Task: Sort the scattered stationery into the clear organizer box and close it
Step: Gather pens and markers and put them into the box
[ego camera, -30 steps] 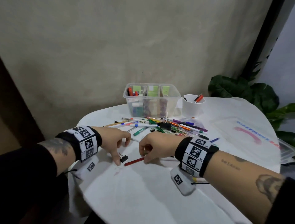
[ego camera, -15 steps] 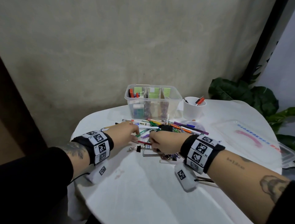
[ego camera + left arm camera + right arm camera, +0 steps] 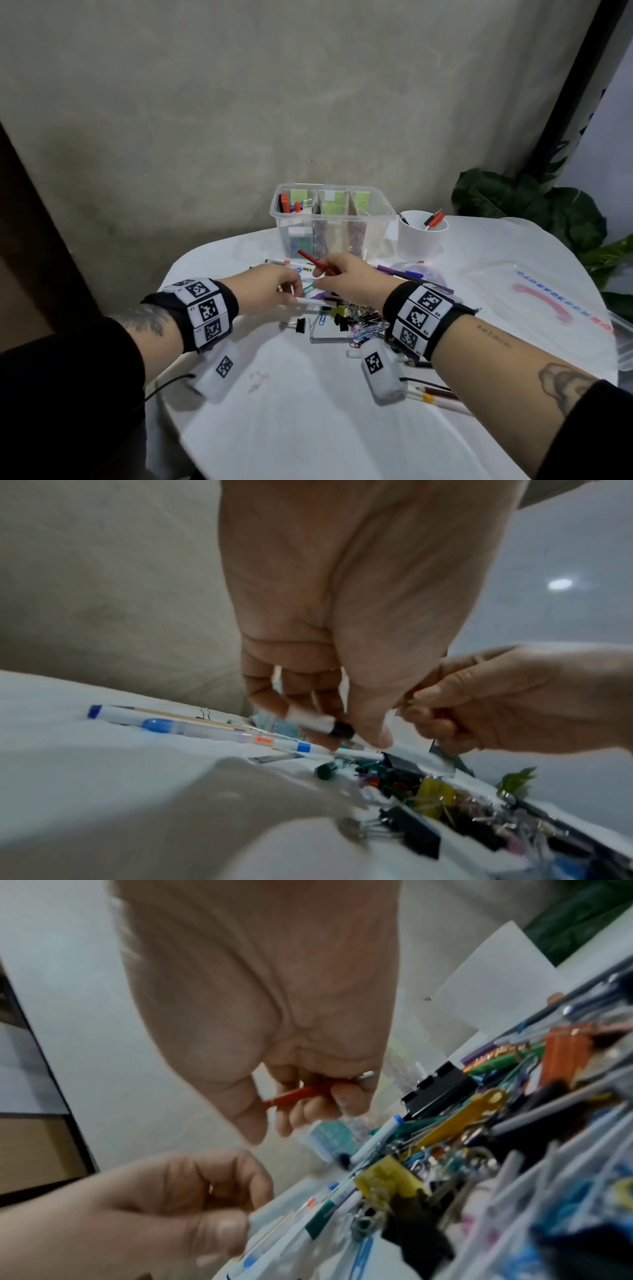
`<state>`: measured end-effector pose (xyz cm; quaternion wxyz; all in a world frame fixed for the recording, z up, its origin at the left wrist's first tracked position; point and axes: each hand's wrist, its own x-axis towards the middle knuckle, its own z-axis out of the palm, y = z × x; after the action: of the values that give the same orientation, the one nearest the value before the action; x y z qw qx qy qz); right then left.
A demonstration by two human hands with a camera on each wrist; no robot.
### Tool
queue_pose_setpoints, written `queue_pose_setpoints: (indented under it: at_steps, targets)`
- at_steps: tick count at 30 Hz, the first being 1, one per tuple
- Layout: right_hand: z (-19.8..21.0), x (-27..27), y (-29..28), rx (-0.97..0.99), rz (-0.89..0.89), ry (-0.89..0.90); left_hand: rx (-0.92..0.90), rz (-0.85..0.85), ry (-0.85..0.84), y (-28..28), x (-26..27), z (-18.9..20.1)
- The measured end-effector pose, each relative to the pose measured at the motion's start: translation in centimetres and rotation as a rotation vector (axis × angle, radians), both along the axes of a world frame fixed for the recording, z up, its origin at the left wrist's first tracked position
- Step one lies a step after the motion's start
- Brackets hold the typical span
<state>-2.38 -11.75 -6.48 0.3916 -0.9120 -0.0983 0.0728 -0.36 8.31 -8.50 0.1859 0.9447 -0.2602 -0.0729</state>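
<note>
The clear organizer box (image 3: 376, 212) stands open at the back of the white table, its compartments partly filled. In front of it lies a pile of scattered pens (image 3: 291, 265) and binder clips (image 3: 342, 317). My right hand (image 3: 325, 274) grips a red pen (image 3: 310, 261) just above the pile, its tip pointing up and left; the right wrist view shows the fingers curled round the red pen (image 3: 298, 1093). Beside it my left hand (image 3: 291, 291) pinches a white pen (image 3: 315, 721) with a black end, low over the table.
A white cup (image 3: 422, 240) with pens stands right of the box. The clear lid (image 3: 548, 301) lies flat at the right. More pens (image 3: 435, 397) lie under my right wrist. A leafy plant (image 3: 534, 205) stands behind the table's right edge.
Both hands moved forward from the near table to the pile. The right hand lifted the red pen off the table. The left hand took hold of a white pen.
</note>
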Motion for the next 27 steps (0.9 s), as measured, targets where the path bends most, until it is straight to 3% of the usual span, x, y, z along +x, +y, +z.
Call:
queue_pose_setpoints:
  at_steps: [3, 5, 8, 11, 16, 18, 20, 27]
  targets:
    - [-0.2, 0.4, 0.8, -0.001, 0.085, 0.062, -0.442, 0.062, 0.078, -0.3, 0.1, 0.9]
    - [-0.5, 0.6, 1.3, 0.105, 0.119, 0.153, -0.711, 0.113, 0.130, -0.5, 0.2, 1.5]
    - [-1.1, 1.4, 2.2, 0.209, 0.096, 0.186, -0.868, 0.209, 0.136, -0.5, 0.8, 1.9]
    - [-0.9, 2.8, 2.6, 0.188, 0.018, 0.218, -0.731, 0.326, 0.006, 0.6, 2.4, 1.3]
    - [-0.1, 6.0, 2.7, -0.258, -0.040, 0.017, 0.069, 0.373, -0.155, 4.3, 5.2, 0.2]
    - [-0.4, 7.1, 2.9, -0.409, -0.017, -0.044, 0.255, 0.350, -0.143, 5.2, 5.8, -0.5]
    - [-0.7, 7.7, 3.2, -0.492, 0.004, -0.044, 0.320, 0.346, -0.114, 5.5, 6.1, -1.1]
    - [-2.2, 8.1, 4.2, -0.603, 0.019, -0.018, 0.298, 0.325, -0.015, 5.1, 6.5, -1.5]
